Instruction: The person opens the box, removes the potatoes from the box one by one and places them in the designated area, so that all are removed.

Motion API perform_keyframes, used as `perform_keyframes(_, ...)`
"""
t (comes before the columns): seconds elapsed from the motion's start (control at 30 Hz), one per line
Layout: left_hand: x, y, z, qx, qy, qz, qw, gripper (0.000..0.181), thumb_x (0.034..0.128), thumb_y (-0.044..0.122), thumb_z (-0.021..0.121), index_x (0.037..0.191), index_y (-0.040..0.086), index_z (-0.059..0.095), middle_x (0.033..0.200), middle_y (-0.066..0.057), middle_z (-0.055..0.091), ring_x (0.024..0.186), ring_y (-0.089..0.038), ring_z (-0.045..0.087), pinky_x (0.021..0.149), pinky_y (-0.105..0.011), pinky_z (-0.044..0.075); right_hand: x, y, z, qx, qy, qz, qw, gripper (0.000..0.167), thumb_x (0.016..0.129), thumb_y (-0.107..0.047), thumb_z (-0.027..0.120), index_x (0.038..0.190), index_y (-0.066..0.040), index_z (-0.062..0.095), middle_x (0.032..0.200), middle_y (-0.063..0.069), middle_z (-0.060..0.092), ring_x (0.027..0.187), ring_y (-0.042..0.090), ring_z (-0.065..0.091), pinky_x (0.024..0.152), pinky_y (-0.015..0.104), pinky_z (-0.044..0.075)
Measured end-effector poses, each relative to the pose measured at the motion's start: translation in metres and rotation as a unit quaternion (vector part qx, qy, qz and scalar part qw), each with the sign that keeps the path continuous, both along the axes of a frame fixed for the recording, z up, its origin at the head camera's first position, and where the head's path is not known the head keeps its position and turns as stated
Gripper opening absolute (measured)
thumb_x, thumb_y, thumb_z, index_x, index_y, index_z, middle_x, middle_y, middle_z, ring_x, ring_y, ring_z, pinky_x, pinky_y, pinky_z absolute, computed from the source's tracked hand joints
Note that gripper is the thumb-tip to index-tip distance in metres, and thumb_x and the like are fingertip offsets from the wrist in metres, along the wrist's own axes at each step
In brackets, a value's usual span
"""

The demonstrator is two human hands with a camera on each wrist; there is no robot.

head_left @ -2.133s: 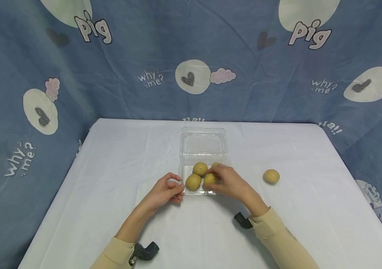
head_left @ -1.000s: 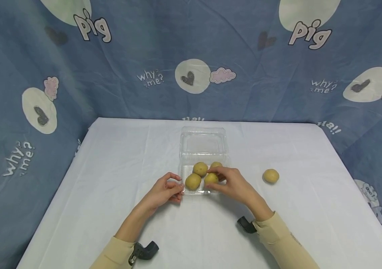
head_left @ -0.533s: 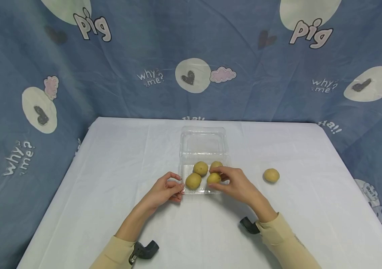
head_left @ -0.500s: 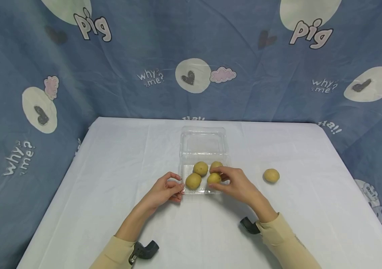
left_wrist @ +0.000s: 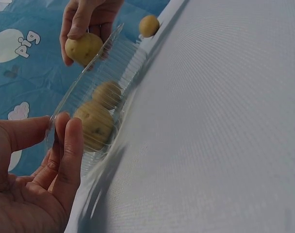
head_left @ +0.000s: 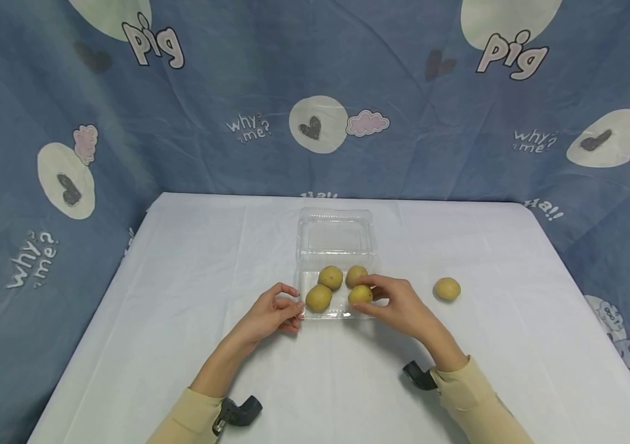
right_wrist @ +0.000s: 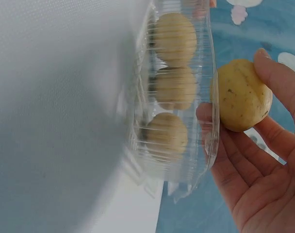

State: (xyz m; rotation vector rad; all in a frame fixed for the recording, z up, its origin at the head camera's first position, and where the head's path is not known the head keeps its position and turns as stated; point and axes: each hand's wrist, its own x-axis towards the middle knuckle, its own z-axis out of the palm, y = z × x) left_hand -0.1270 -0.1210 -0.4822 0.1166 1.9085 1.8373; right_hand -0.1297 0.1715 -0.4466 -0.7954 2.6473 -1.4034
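Fingers of the right hand [head_left: 400,303] mask part of the gripped potato [head_left: 359,295] and of a second potato [head_left: 355,272] at its 12 o'clock, seen from the head camera; beige sleeves [head_left: 184,422] are cropped at 7 and 5 o'clock. The left-wrist view cuts off the left hand [left_wrist: 33,200] at 8 o'clock. In the right-wrist view, the ridged wall of the clear container [right_wrist: 204,73] blurs three potatoes [right_wrist: 175,87].

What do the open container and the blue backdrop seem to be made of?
The open container: likely thin plastic, glossy; potatoes show through its clear, ribbed walls, which catch light. The blue backdrop: probably printed fabric, matte, judging by its soft creases; its fibre cannot be told.
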Motion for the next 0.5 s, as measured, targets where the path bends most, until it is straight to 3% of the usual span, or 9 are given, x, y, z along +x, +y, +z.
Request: perform_keyframes(0.5, 0.0, 0.0, -0.001, 0.002, -0.001, 0.0, 1.0, 0.04, 0.0964, 0.012, 0.063, 0.125, -0.005, 0.041, 0.088, -0.014, 0.067, 0.071, -0.019, 0.065, 0.067, -0.033, 0.058, 0.011, 0.012, 0.002, -0.004, -0.005, -0.023, 0.9997, 0.046, 0.082, -0.024, 0.081, 0.121, -0.005, 0.066, 0.106, -0.001, 0.069, 0.09, 0.014, 0.067, 0.081, 0.033, 0.056)
